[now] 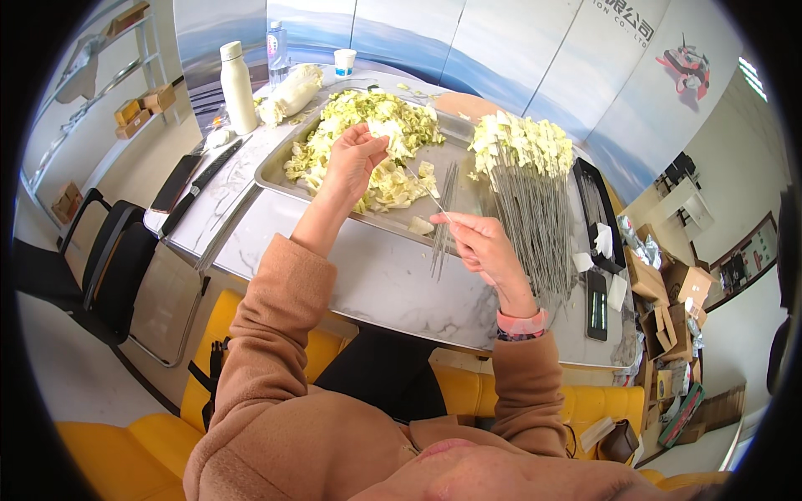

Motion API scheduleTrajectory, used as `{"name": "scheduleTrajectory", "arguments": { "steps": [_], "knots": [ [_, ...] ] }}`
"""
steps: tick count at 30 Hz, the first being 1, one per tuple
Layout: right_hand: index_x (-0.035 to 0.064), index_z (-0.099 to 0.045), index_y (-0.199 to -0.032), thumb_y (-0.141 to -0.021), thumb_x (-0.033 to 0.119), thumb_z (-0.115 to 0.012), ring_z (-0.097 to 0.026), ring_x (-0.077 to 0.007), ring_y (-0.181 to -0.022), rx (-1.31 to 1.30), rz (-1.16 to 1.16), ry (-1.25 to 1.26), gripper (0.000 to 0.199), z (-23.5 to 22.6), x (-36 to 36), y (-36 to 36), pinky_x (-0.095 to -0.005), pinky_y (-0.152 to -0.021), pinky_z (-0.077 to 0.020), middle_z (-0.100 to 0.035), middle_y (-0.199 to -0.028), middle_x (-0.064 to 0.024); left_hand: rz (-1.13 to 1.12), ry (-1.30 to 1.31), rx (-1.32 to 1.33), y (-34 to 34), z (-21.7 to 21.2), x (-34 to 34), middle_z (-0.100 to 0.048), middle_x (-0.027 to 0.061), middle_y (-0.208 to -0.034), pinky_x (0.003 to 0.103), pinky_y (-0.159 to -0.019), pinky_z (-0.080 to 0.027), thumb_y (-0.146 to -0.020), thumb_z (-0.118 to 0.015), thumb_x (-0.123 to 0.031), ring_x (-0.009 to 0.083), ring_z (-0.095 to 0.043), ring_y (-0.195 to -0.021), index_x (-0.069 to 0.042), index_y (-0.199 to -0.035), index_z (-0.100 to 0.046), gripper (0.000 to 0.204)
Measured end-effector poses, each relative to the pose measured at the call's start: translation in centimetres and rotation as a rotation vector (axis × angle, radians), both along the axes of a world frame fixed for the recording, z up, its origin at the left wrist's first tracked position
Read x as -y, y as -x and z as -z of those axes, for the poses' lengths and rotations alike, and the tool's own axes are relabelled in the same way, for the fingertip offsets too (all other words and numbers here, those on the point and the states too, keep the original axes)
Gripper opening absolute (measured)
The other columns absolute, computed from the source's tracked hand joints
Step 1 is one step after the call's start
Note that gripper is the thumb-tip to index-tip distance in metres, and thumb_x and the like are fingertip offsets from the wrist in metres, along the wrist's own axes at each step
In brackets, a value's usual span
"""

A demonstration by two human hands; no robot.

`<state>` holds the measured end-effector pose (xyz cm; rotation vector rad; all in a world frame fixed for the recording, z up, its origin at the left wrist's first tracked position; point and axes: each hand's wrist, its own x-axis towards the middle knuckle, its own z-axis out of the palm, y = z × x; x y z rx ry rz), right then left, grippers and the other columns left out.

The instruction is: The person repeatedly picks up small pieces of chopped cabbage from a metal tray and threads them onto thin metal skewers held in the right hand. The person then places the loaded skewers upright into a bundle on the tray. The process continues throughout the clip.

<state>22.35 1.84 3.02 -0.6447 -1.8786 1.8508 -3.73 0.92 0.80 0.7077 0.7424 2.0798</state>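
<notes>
My left hand (355,159) is above the tray, pinching a pale piece of cabbage (383,131) between thumb and fingertips. Lower and to the right, my right hand (480,246) grips a thin metal skewer (428,191) that slants up toward the left hand. Chopped cabbage (338,121) is heaped in the shallow metal tray (282,189). A few bare skewers (447,196) lie over the tray's front rim, left of the right hand. Beyond that hand, many skewers carry cabbage pieces (522,140) at their far ends, their bare shafts (533,230) pointing toward me.
Left of the tray are a knife (200,184), a black slab (176,181), more skewers (230,224), a white bottle (238,92) and a whole cabbage (292,92). A water bottle (276,52) and paper cup (344,63) stand behind. At right lie a long black box (595,209) and a black device (596,305).
</notes>
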Motion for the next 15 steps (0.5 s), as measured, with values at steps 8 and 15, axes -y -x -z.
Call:
{"name": "scheduleTrajectory", "arguments": {
  "steps": [8,15],
  "knots": [
    [-0.0084,-0.054,-0.119,-0.095,0.010,-0.045,-0.022,0.0015,-0.045,-0.017,-0.019,0.059,0.031,-0.5,0.1,-0.3,-0.0163,-0.039,-0.0171,-0.028,-0.057,0.0103,0.024,0.029,0.035,0.5,0.1,0.0,-0.056,0.0017,-0.083,0.027,-0.071,-0.053,-0.080,-0.065,0.004,0.0145,-0.062,-0.084,-0.003,-0.105,-0.047,0.031],
    [-0.0058,-0.056,-0.118,-0.095,0.013,-0.047,-0.023,0.0012,-0.046,-0.040,-0.028,0.091,0.031,-0.4,-0.1,-0.3,-0.0171,-0.039,-0.0178,-0.031,-0.058,0.0103,0.025,0.041,0.095,1.1,-0.2,0.3,-0.057,0.0014,-0.082,0.024,-0.071,-0.053,-0.081,-0.065,0.004,0.0128,-0.061,-0.080,-0.002,-0.103,-0.049,0.028]
  ]
}}
